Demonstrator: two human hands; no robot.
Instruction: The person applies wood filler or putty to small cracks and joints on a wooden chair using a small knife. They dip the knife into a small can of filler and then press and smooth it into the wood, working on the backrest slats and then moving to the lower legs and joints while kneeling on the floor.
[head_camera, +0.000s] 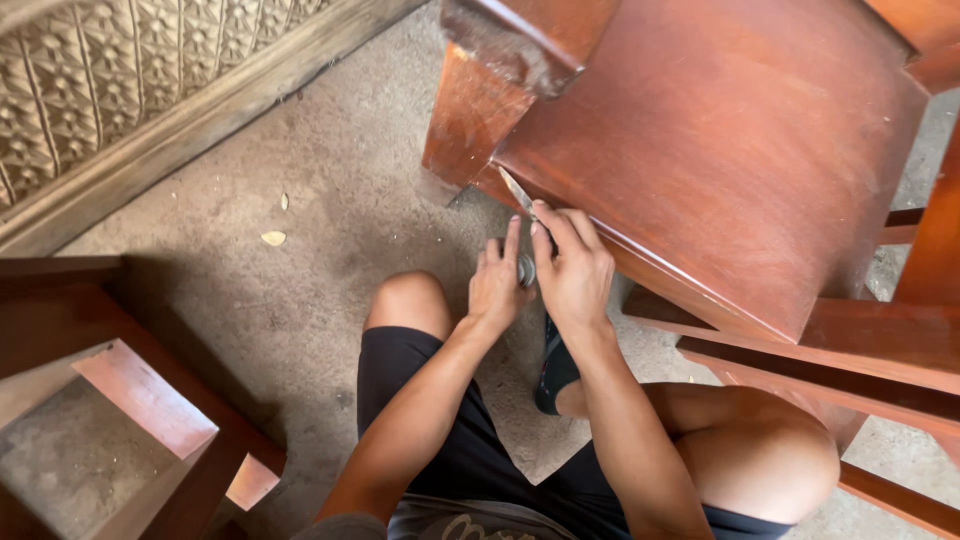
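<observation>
Low down: right hand (575, 272) grips blade (517, 190) (putty knife?), left hand (497, 285) steadies tin (526, 270).

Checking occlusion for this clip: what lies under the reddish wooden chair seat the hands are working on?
Under the wooden chair seat show wooden rails and concrete floor. The right hand holds a thin blade at its edge, the left hand beside it. The seat covers everything beneath its middle.

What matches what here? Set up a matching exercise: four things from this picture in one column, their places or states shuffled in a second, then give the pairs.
1. thin flat metal blade
2. small round metal tin
3. pale dry leaf
4. carved patterned panel

A. top left, behind a wooden beam
B. between the left hand and right hand
C. alone on the concrete floor
D. tip at the reddish-brown wooden chair's edge

Pairs: 1-D, 2-B, 3-C, 4-A
</observation>
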